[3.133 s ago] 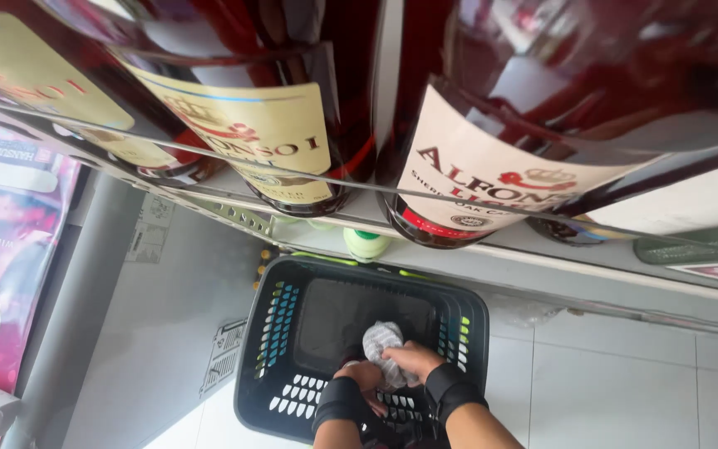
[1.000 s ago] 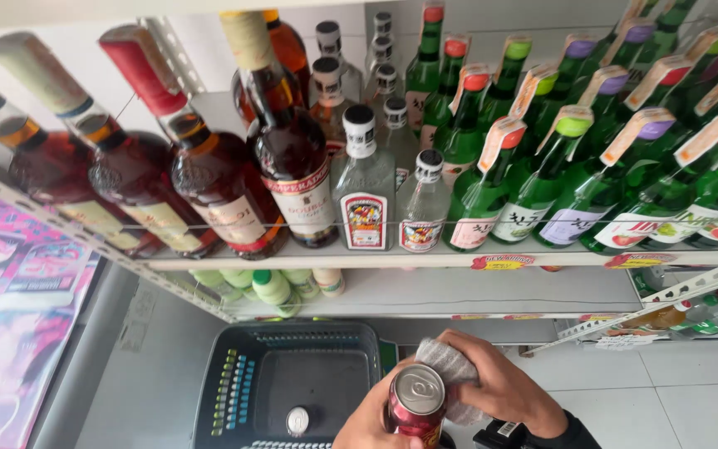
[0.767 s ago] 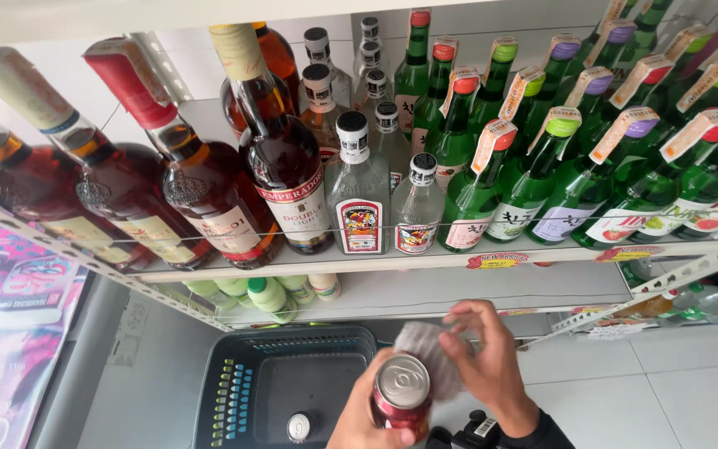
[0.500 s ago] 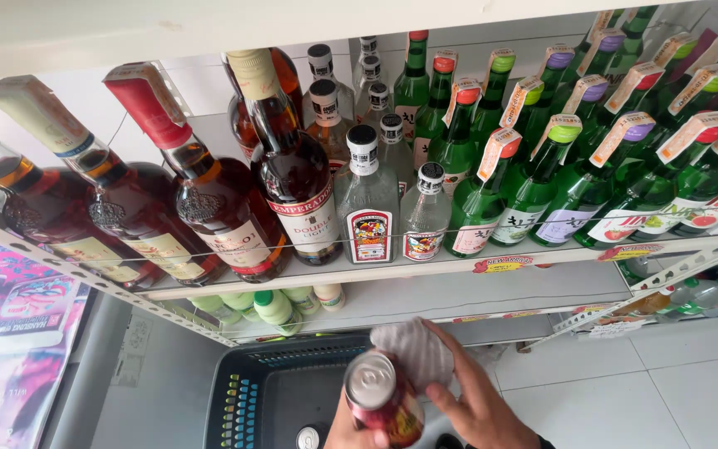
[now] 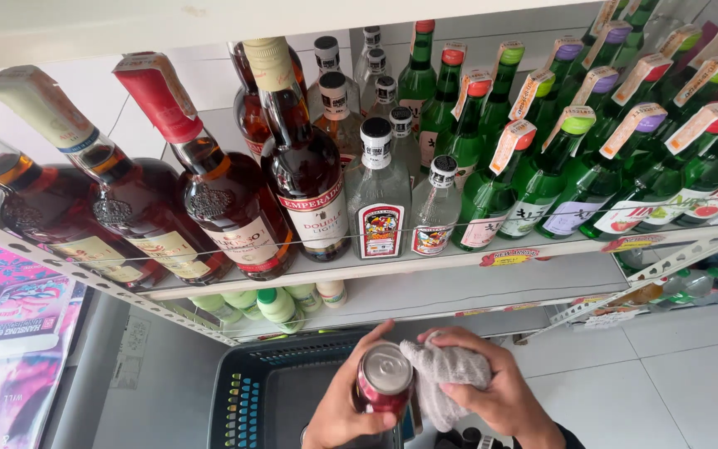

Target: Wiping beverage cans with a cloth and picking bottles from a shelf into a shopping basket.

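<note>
Gripping red can [image 5: 384,384] around its wall with left hand [image 5: 344,407]; right hand [image 5: 492,391] is pressing soft grey cloth [image 5: 446,374] against it (rigid, smooth, probably slippery).

Can [image 5: 385,381] in left hand [image 5: 344,407], cloth [image 5: 445,374] just right of it, touching, in right hand [image 5: 492,389]. Basket [image 5: 247,391] below hands, on floor [image 5: 675,374]. Shelf [image 5: 425,264] above, behind hands. Big bottles [image 5: 209,191] on shelf left, clear bottles [image 5: 380,191] middle, slim bottles [image 5: 558,158] right. Small bottles [image 5: 272,303] on lower shelf, probably behind basket.
</note>
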